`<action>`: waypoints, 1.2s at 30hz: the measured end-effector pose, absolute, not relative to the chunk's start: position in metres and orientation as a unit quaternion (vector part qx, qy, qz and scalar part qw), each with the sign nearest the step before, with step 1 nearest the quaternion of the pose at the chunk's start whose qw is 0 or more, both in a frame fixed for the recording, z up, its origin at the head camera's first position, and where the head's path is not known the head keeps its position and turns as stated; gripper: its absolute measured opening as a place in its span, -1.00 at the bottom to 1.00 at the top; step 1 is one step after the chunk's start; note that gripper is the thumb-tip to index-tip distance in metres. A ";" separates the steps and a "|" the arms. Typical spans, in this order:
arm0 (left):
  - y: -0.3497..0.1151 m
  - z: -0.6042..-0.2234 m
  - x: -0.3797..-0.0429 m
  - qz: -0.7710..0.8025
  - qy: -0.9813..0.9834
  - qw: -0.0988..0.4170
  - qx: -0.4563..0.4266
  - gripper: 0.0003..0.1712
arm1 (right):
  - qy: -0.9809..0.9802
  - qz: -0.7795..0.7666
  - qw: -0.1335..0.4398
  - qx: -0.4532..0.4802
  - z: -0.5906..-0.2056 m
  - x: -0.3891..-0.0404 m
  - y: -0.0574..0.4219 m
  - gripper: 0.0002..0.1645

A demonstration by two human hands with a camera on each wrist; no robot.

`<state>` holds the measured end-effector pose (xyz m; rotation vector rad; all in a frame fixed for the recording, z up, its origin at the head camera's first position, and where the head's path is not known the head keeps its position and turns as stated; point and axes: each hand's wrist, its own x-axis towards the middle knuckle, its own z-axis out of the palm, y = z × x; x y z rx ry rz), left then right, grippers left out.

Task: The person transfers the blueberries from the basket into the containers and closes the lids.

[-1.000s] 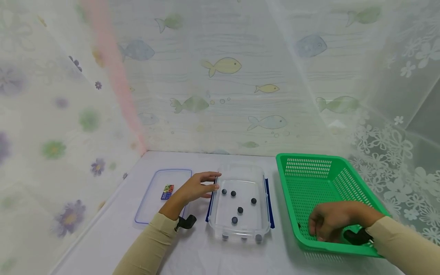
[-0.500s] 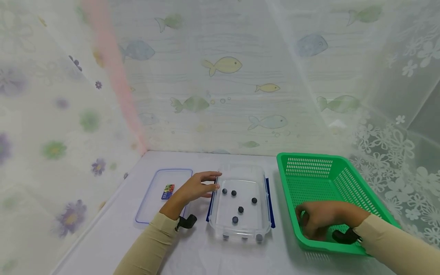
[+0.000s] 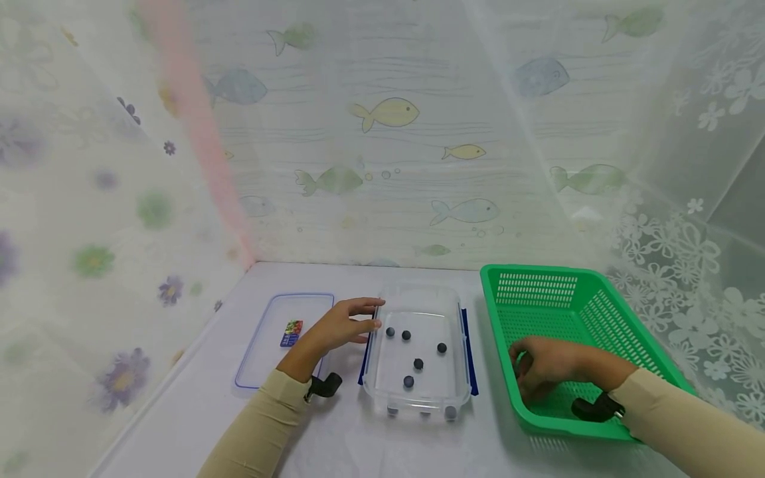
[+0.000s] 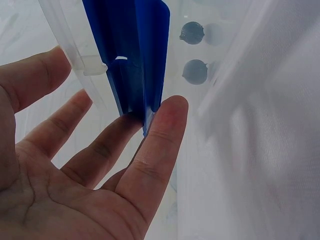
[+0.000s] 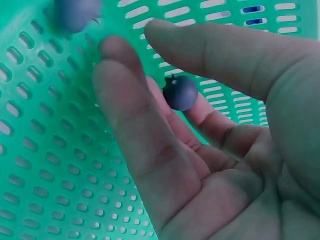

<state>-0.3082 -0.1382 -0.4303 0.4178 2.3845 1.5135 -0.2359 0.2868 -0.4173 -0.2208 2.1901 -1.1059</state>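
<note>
In the head view, my left hand (image 3: 340, 325) rests at the left side of a clear plastic container (image 3: 418, 403), fingers extended. The left wrist view shows those fingers touching its blue side clip (image 4: 155, 50). Several blueberries (image 3: 418, 364) lie spread inside the container. My right hand (image 3: 546, 365) is down in a green basket (image 3: 586, 431), near its left wall. Seen from the right wrist, a blueberry (image 5: 182, 93) sits against the curled ring and little fingers, while thumb and index finger stand apart. Another blueberry (image 5: 77, 14) is beyond the index fingertip, by the basket wall.
A clear lid with a blue edge (image 3: 257, 355) and a small label (image 3: 291, 333) lies left of the container, partly behind the left forearm. White cloth covers the table (image 3: 335, 438). Patterned curtains (image 3: 382, 153) hang behind and at both sides.
My right hand has moved left inside the basket toward its left wall, then slightly away from the front. The left hand and the container stay in place.
</note>
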 end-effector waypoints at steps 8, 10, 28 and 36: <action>-0.138 -0.431 -0.308 0.526 0.826 0.144 0.146 -0.46 | 0.846 -0.420 0.319 -0.081 -0.414 -0.238 0.290 -0.54; -0.137 -0.431 -0.308 0.525 0.826 0.146 0.146 -0.45 | 0.842 -0.425 0.320 -0.089 -0.414 -0.239 0.292 -0.55; -0.138 -0.430 -0.309 0.529 0.822 0.145 0.155 -0.43 | 0.840 -0.432 0.294 -0.147 -0.383 -0.244 0.303 -0.65; -0.139 -0.430 -0.308 0.530 0.822 0.144 0.152 -0.45 | 0.838 -0.434 0.287 -0.165 -0.367 -0.243 0.303 -0.62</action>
